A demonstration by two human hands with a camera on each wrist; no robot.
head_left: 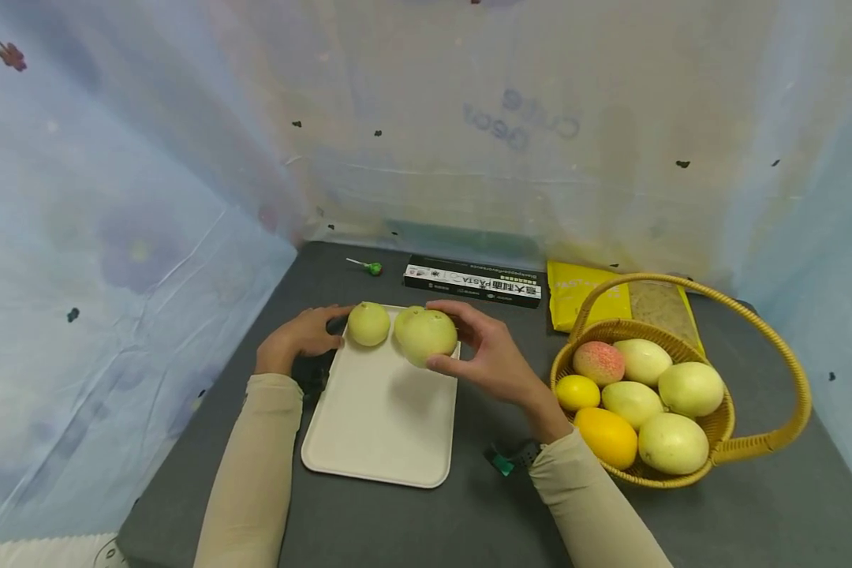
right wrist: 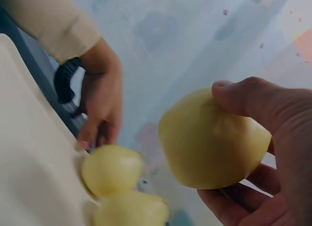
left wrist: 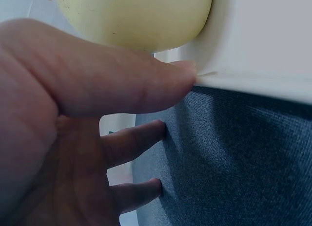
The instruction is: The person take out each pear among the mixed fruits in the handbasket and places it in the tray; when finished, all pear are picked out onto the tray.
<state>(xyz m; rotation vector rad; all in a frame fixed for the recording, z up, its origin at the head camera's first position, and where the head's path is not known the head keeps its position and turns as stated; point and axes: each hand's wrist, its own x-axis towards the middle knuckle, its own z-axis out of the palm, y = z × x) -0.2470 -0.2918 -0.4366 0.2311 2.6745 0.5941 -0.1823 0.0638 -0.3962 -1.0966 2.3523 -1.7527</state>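
A pale yellow-green pear [right wrist: 209,138] is held by my right hand [head_left: 493,355], its thumb on one side and fingers on the other. In the head view this pear is over the far right part of a white tray [head_left: 383,426]. A second pear [head_left: 368,324] sits in the tray's far left corner, and a third pear [right wrist: 131,209] is beside it, partly hidden in the head view by the held one. My left hand [head_left: 305,341] is at the tray's far left corner. Its thumb [left wrist: 141,82] touches the rim, with other fingers [left wrist: 134,143] extended down by the dark tabletop.
On the right stands a wicker basket [head_left: 760,448] with a tall handle, holding several pale green fruits, a peach [head_left: 599,363], a lemon [head_left: 577,392] and an orange-yellow fruit [head_left: 606,438]. Along the back lie a green lollipop [head_left: 375,269], a black pasta box [head_left: 472,280] and a yellow packet [head_left: 585,288].
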